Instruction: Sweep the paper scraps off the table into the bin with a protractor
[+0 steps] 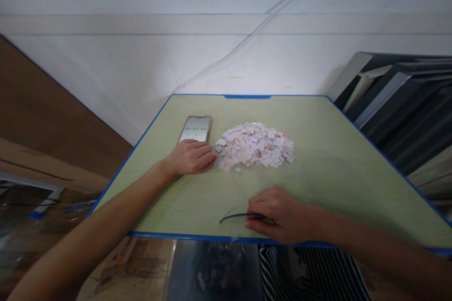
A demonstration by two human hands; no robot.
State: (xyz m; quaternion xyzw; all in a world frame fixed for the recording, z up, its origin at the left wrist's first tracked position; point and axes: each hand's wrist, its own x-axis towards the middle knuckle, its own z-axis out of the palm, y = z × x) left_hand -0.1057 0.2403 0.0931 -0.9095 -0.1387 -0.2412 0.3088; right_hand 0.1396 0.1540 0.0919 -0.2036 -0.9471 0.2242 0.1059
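A smooth white wall [141, 61] spans the background, crossed by a horizontal band and a pale, slanting cord-like line [243, 43]. Against it stands a table [339, 160] with a pale yellow-green top, faintly streaked like wood grain and edged in glossy blue trim. To its right lean flat, dark panels [402, 117] with straight edges, stacked at a slant; to its left is a brown, wood-coloured board [49, 99]. Below the near edge sit a dark, shiny-surfaced container [212, 270], with blurred pale bits showing in it, and a black-and-white striped fabric [318, 275]. On the tabletop, around the middle, lies a low, rounded heap of paper scraps [256, 146], small, flat and angular, mostly white with pinkish and reddish patches. The right hand [277, 215] rests near the front edge, its fingers pinched around a tool. The left hand [192, 156] lies just left of the heap, over the lower end of a phone, its fingers curled under; whether it grips anything cannot be told. The phone [197, 124] is a rectangular slab with a lit, pale screen whose blurred digits appear to read 00:07:43. The tool [233, 216] is slim, dark and curved, tapering to a fine point directed leftward.
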